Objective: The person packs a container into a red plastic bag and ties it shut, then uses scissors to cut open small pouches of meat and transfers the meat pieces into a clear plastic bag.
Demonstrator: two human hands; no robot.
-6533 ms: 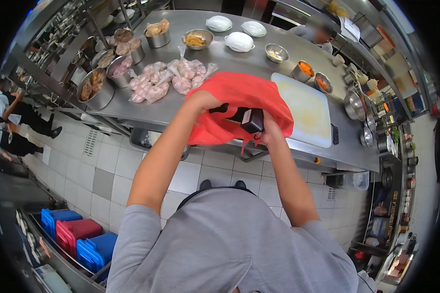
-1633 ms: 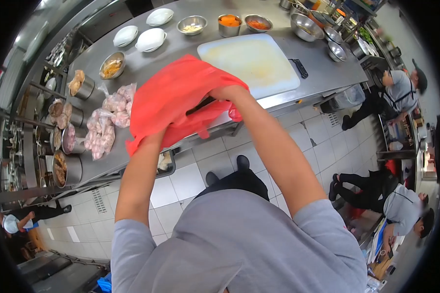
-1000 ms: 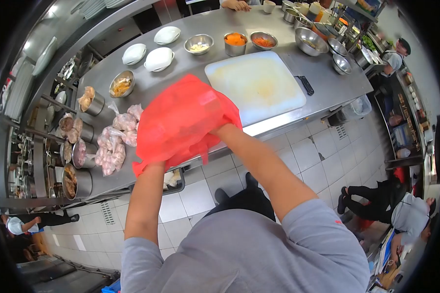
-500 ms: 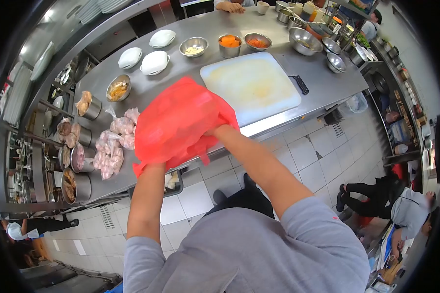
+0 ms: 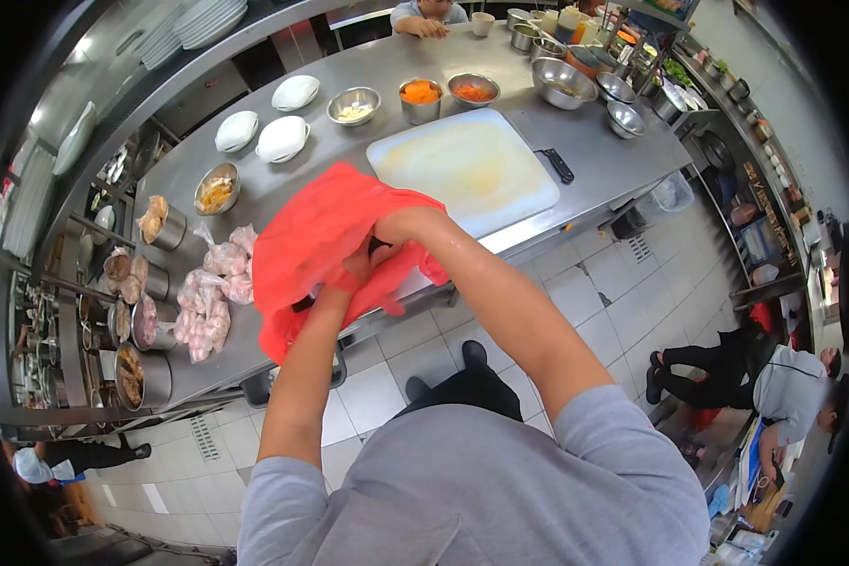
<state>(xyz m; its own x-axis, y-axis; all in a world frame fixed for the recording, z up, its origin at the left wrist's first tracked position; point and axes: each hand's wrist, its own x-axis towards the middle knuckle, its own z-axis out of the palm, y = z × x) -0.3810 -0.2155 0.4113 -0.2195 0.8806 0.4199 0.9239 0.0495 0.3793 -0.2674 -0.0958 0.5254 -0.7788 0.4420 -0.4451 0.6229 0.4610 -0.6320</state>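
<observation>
A large red plastic bag [image 5: 316, 222] is bunched over the front edge of the steel table, its mouth partly open towards me. Into that mouth goes my left hand [image 5: 355, 266], with the film around its wrist; how its fingers are bent is hard to see. My right hand [image 5: 401, 226] grips the bag's upper rim, fingertips hidden behind the film. Whatever lies inside is mostly covered; a small dark patch shows between the hands. Just right of the bag lies a white cutting board [image 5: 467, 170] with yellowish stains.
A black-handled knife [image 5: 558, 166] lies beside the board. Clear bags of pale pink meat [image 5: 203, 316] sit at the left, near steel pots [image 5: 163, 226]. White dishes [image 5: 283, 139] and bowls of cut vegetables [image 5: 474, 90] line the back. A person's hand [image 5: 431, 29] rests at the far edge.
My left hand has moved up and right into the bag's mouth, which has opened towards me. My right hand has shifted up and left along the rim. The view has turned slightly.
</observation>
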